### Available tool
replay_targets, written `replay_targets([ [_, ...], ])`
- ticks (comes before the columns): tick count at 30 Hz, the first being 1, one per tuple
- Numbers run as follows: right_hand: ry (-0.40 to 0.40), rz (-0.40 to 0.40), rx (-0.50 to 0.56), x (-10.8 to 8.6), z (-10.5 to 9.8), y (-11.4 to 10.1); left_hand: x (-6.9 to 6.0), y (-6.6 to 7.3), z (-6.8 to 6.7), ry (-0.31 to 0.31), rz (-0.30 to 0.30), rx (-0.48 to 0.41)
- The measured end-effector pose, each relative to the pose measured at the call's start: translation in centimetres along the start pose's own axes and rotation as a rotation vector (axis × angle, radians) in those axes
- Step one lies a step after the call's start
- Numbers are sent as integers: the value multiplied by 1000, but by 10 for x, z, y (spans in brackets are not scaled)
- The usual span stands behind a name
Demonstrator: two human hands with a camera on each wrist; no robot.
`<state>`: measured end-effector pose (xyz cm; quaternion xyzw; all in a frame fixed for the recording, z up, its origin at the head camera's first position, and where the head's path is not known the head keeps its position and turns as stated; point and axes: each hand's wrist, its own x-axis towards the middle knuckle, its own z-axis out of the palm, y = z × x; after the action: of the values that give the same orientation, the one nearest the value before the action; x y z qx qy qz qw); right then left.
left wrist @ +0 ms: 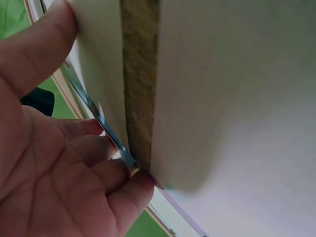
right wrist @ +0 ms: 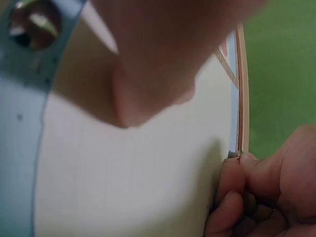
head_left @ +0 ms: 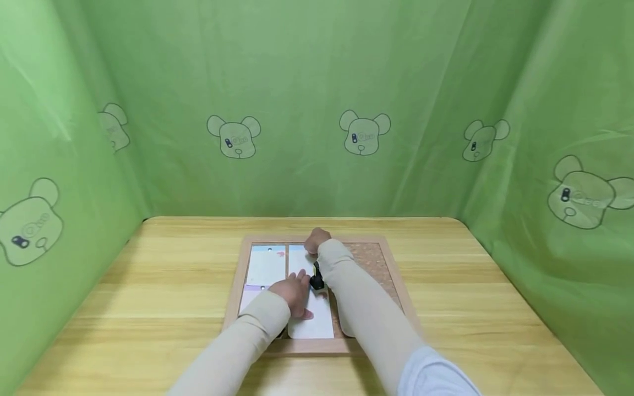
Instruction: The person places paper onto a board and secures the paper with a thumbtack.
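At the top of a white card with a blue header strip (head_left: 297, 261), my right hand (head_left: 317, 240) pinches what looks like a small silver thumbtack (right wrist: 234, 154), mostly covered by the fingertips. This card lies in the middle column of a wood-framed corkboard (head_left: 376, 269). My left hand (head_left: 292, 294) rests on the middle column with its fingers extended and thumb apart. Beneath that hand is a lower white card (head_left: 317, 327). A domed silver tack (right wrist: 35, 23) sits on a blue strip in the right wrist view.
Left on the board are a blue-topped card (head_left: 267, 268) and a purple-topped card (head_left: 249, 297), both tacked. Another white card (head_left: 345, 325) is partly under the right forearm. Green curtains (head_left: 297, 181) surround the wooden table (head_left: 163, 286). A black camera (head_left: 317, 279) sits at the right wrist.
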<state>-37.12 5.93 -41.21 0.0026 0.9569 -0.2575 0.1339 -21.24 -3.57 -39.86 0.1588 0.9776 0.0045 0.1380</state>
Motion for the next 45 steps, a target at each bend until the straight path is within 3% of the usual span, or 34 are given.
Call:
replay_targets([
  [5, 14, 34, -1, 1, 0, -1, -1, 0, 0, 0, 10, 0],
  [12, 10, 20, -75, 8, 3, -3, -1, -2, 1, 13, 14, 16],
  [19, 4, 18, -118, 10, 5, -4, 1, -2, 1, -41, -6, -4],
  [24, 9, -11, -168, 8, 1, -4, 3, -2, 1, -36, -4, 9],
  [45, 31, -5, -182, 23, 10, 2, 0, -1, -1, -40, 5, 24],
])
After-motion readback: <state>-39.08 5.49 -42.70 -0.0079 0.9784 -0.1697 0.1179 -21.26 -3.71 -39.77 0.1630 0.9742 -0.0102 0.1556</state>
